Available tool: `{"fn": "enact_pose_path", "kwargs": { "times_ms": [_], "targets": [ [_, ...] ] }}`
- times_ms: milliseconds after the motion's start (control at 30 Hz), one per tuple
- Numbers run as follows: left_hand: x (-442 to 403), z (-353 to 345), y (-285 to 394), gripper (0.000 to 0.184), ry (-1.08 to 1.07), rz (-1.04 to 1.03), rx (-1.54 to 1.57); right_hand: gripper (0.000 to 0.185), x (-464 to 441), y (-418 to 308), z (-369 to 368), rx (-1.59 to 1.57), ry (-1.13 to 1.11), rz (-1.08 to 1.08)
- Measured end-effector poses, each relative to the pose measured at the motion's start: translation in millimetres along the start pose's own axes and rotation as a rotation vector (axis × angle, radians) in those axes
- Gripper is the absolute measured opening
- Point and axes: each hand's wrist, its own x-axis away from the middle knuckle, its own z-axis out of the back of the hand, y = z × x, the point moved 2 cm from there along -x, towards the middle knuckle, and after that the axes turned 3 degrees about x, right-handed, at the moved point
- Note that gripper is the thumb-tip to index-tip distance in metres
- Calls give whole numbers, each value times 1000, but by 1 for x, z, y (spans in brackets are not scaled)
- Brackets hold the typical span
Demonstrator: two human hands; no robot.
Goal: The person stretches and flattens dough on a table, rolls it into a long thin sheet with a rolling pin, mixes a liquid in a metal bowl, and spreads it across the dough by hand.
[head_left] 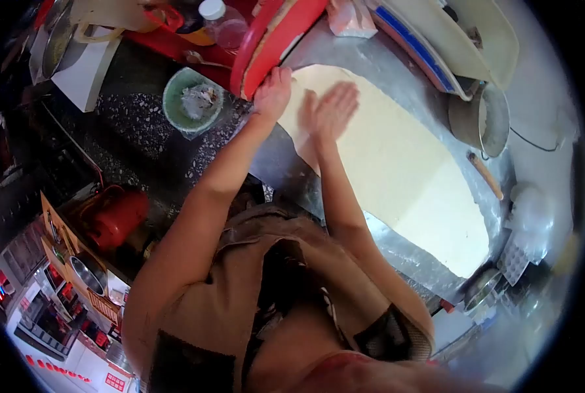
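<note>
A large flat sheet of dough (397, 164) stretches across a metal worktop (397, 69), from the upper middle to the lower right. My right hand (331, 111) is over its upper left part, fingers stretched out and slightly blurred; I cannot tell whether the palm touches the dough. At the sheet's upper left edge my left hand (274, 95) has its fingers curled in, right beside a red rounded board or lid (282, 39). Whatever lies under those curled fingers is hidden.
A green bin (174, 111) with a plastic liner is left of my left arm. A rolling pin (486, 175) and a metal pot (486, 124) lie beyond the dough. A white-capped jar (223, 23) is at the top, a red canister (118, 216) at lower left.
</note>
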Motion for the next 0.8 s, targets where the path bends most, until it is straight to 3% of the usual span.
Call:
{"fn": "enact_pose_path", "kwargs": {
  "times_ms": [67, 100, 167, 200, 267, 300, 333, 367, 467, 567, 600, 633, 700, 767, 800],
  "targets": [
    [-5, 4, 0, 20, -66, 81, 27, 76, -26, -34, -17, 100, -68, 129],
    [-11, 20, 2, 23, -471, 240, 165, 74, -32, -45, -28, 142, -60, 153],
    [-5, 36, 5, 25, -363, 228, 302, 71, -33, -46, -35, 90, -62, 148],
    [-3, 56, 5, 37, -470, 163, 347, 69, -34, -43, -36, 62, -72, 133],
    [15, 99, -3, 55, -127, -127, 540, 68, -25, -48, -32, 91, -76, 158],
    [20, 134, -10, 49, -154, -211, 549, 67, -18, -52, -33, 127, -100, 173],
    [53, 128, -25, 45, -413, -213, 784, 65, -9, -57, -40, 140, -139, 224],
    [64, 143, -45, 38, -400, -289, 788, 63, -2, -64, -46, 155, -181, 275],
    [99, 159, -123, 29, -511, -263, 840, 61, 6, -92, -19, 192, -203, 203],
    [117, 172, -213, 28, -561, -272, 815, 58, 23, -84, -41, 257, -237, 220],
    [114, 181, -235, 28, -546, -284, 802, 57, 32, -94, -39, 323, -316, 151],
    [108, 189, -256, 27, -551, -254, 791, 45, 42, -92, -48, 191, -121, 175],
    [82, 201, -287, 26, -543, -239, 760, 49, 57, -101, -46, 119, -52, 80],
    [46, 211, -303, 25, -416, -274, 841, 51, 62, -111, -40, 94, -70, 21],
    [24, 219, -309, 23, -184, -312, 843, 51, 63, -114, -40, 110, -57, 9]
  ]
}}
